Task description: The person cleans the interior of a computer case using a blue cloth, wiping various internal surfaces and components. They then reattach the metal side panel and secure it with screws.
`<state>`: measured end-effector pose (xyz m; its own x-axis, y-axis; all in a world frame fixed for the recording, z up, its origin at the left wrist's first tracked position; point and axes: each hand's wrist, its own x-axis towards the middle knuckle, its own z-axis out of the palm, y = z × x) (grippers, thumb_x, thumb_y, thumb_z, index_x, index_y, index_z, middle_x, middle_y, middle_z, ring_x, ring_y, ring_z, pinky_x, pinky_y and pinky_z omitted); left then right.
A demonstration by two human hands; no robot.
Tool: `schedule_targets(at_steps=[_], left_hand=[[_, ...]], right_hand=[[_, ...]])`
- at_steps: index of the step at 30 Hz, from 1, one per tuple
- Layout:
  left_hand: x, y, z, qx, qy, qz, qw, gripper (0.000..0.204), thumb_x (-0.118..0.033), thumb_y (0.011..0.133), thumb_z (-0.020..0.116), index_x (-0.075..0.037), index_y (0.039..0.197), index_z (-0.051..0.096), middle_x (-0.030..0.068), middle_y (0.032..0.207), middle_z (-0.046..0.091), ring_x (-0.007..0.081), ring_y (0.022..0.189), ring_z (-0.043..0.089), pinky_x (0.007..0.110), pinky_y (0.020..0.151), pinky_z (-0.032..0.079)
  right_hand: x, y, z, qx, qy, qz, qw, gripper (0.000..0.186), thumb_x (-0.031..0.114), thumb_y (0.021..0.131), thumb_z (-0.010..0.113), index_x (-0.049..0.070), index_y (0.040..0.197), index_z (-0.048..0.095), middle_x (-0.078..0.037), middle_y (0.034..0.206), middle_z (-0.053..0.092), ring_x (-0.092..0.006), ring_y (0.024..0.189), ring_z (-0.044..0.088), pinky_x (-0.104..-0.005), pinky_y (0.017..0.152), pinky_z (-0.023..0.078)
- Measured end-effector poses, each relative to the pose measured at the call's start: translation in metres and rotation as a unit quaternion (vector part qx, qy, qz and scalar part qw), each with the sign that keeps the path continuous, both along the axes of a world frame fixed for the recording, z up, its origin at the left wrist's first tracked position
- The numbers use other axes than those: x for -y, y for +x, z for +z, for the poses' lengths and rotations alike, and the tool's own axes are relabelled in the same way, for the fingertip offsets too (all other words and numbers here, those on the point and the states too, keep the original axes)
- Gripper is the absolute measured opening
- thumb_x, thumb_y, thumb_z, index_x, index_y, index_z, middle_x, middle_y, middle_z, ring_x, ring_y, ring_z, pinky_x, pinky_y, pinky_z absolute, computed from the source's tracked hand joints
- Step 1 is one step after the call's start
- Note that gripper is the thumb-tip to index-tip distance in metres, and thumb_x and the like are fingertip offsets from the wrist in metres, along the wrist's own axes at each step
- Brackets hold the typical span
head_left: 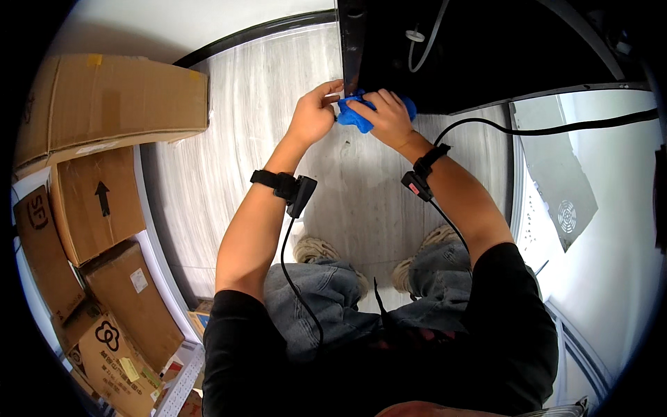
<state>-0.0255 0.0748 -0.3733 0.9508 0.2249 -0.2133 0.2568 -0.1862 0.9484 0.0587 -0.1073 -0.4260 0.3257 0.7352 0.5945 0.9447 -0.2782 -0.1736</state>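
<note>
Blue cloth, bunched at the black cabinet's near corner, looks light, soft, limp, likely best taken by a thick fold; right grip closed on it, left grip I can't tell.

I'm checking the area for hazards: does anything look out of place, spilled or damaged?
Possibly the pale cable, beyond the right hand: it curves in a loose loop at the black cabinet, apparently unsecured, though its upper end leaves view. No spill or damage stands out.
</note>
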Motion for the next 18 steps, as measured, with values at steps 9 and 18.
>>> schedule_targets(at_steps=[9,18], left_hand=[[0.005,-0.017,-0.031,0.023,-0.062,-0.01,0.998,0.075,0.02,0.07,0.033,-0.002,0.14,0.049,0.0179,0.136,0.056,0.0264,0.127,0.053,0.034,0.106,0.04],[-0.003,-0.025,-0.042,-0.043,-0.06,-0.03,0.997,0.067,0.019,0.079,0.041,-0.007,0.14,0.049,0.0102,0.139,0.054,0.0229,0.132,0.048,0.031,0.103,0.042]], right_hand=[[-0.003,-0.01,-0.05,-0.071,-0.087,-0.038,0.993,0.043,0.005,0.076,0.065,0.022,0.115,0.066,-0.004,0.096,0.06,-0.0264,0.092,0.056,-0.0387,0.081,0.049],[-0.006,-0.019,-0.083,-0.133,-0.167,-0.109,0.971,0.033,0.012,0.084,0.058,0.022,0.114,0.068,-0.006,0.098,0.063,-0.0287,0.099,0.056,-0.0424,0.083,0.048]])
